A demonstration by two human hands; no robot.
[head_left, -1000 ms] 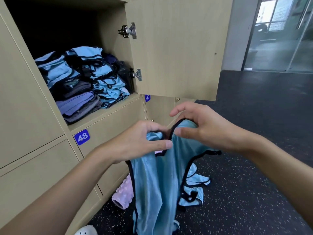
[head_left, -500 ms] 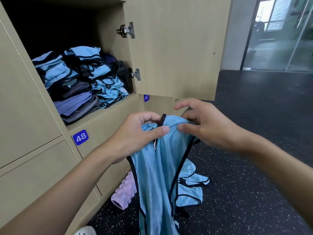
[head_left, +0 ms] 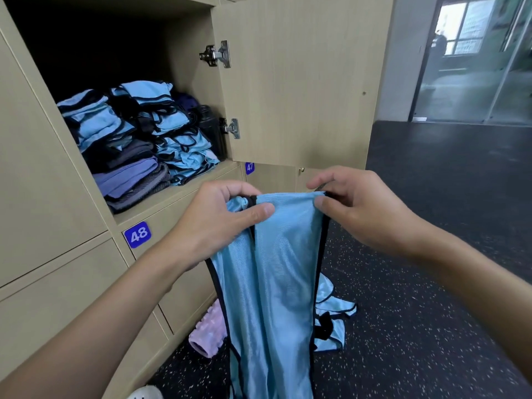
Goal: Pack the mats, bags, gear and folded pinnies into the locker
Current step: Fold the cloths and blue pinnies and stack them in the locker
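Pinny (head_left: pixel 276 269): thin, shiny light-blue mesh with a fine ribbed weave and black binding along the edges. It hangs long and limp in front of the lockers, its top edge pulled flat between both hands, its lower end out of view.

Left hand (head_left: pixel 221 223): thumb pressed on the front of the cloth, fingers curled behind, closed on a bunched top corner. Right hand (head_left: pixel 365 208): thumb and forefinger pinching the other top corner at the black trim, the remaining fingers loosely bent.

Behind the hanging cloth, another blue pinny (head_left: pixel 331 321) lies crumpled on the dark speckled floor (head_left: pixel 417 326). Just left of it, a lilac foam roller (head_left: pixel 208 331) with a knobbly surface lies against the locker base.

Open locker (head_left: pixel 178 194), pale wood-grain, door (head_left: pixel 302 82) swung wide on two metal hinges. Inside: two stacks of folded blue pinnies (head_left: pixel 172 131), the left one sitting on purple and grey folded mats (head_left: pixel 132 180); a dark bottle-like shape at the right wall, unclear. Blue label "48" (head_left: pixel 137 234) below the shelf.
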